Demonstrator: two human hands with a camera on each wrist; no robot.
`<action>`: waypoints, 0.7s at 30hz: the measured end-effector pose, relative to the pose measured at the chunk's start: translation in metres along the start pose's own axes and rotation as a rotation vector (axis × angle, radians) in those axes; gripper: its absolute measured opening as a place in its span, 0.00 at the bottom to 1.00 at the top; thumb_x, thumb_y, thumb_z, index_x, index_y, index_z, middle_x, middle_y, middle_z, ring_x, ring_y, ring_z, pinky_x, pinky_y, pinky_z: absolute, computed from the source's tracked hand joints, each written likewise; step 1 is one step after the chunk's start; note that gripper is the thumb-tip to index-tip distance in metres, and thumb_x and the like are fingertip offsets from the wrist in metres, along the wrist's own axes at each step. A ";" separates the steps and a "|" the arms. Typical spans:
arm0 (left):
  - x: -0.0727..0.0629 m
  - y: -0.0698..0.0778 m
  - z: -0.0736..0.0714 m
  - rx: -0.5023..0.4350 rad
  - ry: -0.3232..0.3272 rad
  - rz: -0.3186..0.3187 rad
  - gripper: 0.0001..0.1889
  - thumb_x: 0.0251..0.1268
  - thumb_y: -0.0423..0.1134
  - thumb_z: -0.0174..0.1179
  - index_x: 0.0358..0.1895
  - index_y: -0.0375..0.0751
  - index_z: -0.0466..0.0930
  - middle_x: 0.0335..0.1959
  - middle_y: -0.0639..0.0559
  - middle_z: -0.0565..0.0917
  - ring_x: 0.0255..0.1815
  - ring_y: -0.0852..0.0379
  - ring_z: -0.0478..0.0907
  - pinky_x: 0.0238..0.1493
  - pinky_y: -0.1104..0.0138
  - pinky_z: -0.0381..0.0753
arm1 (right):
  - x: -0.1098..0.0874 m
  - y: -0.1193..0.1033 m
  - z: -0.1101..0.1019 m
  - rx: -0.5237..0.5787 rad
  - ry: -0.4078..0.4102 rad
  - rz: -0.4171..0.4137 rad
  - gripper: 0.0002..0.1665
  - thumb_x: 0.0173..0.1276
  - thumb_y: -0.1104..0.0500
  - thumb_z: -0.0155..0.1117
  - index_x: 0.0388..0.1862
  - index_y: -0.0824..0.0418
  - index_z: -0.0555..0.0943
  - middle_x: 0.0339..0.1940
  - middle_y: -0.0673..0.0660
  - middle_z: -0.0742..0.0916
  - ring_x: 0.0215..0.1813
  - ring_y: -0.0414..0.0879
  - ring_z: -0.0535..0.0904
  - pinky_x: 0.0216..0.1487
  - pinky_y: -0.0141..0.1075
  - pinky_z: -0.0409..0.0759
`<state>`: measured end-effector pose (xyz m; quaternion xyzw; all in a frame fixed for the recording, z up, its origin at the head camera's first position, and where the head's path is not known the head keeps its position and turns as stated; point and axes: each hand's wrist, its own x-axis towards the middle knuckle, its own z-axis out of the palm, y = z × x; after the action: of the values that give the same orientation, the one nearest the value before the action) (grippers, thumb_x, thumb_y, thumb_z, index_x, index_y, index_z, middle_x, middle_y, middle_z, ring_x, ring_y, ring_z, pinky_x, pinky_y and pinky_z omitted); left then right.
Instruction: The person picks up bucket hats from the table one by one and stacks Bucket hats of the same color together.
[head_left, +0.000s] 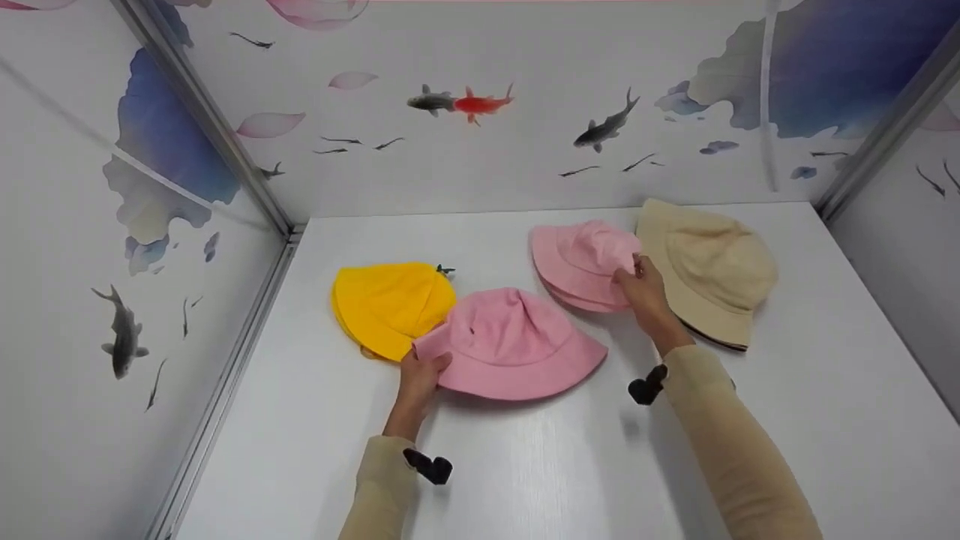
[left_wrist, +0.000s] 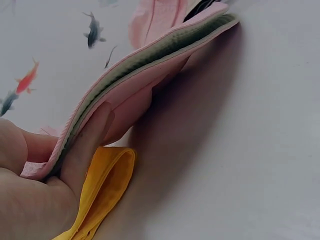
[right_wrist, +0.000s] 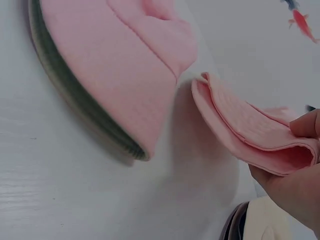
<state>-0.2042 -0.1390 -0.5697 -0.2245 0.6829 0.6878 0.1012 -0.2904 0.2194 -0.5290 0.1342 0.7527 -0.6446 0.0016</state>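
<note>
My left hand [head_left: 418,379] pinches the left end of the brim of a larger pink bucket hat [head_left: 514,341]. In the left wrist view this hat's folded brim [left_wrist: 135,65] shows a dark green lining, and the thumb lies along its underside. My right hand [head_left: 646,294] grips the right side of a smaller, lighter pink bucket hat [head_left: 581,259], folded flat. The right wrist view shows its stacked brim layers [right_wrist: 250,122] between thumb and fingers. A yellow hat [head_left: 386,300] with a small green sprig lies left of the larger pink one, which partly covers its edge.
A beige bucket hat [head_left: 716,259] with a dark underside lies at the back right, beside my right hand. The white table [head_left: 517,472] is walled by panels painted with fish, such as the back panel [head_left: 480,172]. Black wrist cameras hang under both sleeves.
</note>
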 end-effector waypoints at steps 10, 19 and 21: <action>0.000 0.001 0.009 0.091 0.020 -0.009 0.33 0.68 0.35 0.62 0.74 0.43 0.61 0.71 0.44 0.71 0.66 0.45 0.72 0.73 0.53 0.70 | -0.011 -0.022 -0.001 0.097 -0.017 -0.085 0.08 0.69 0.65 0.52 0.45 0.56 0.69 0.56 0.53 0.70 0.59 0.44 0.63 0.54 0.33 0.66; -0.001 0.002 0.019 0.102 0.022 -0.012 0.33 0.69 0.35 0.62 0.74 0.41 0.60 0.71 0.43 0.71 0.67 0.45 0.71 0.75 0.53 0.68 | -0.021 -0.045 0.000 0.212 -0.053 -0.132 0.08 0.71 0.66 0.52 0.45 0.55 0.71 0.49 0.48 0.73 0.53 0.41 0.67 0.51 0.29 0.70; -0.001 0.001 0.022 0.096 0.018 -0.008 0.32 0.69 0.35 0.62 0.73 0.41 0.61 0.70 0.43 0.72 0.67 0.45 0.71 0.75 0.52 0.67 | -0.024 -0.051 0.000 0.259 -0.064 -0.139 0.08 0.71 0.66 0.52 0.45 0.54 0.70 0.48 0.48 0.73 0.51 0.42 0.67 0.48 0.28 0.70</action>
<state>-0.2072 -0.1170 -0.5690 -0.2283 0.7150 0.6519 0.1082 -0.2772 0.2075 -0.4756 0.0600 0.6703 -0.7387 -0.0364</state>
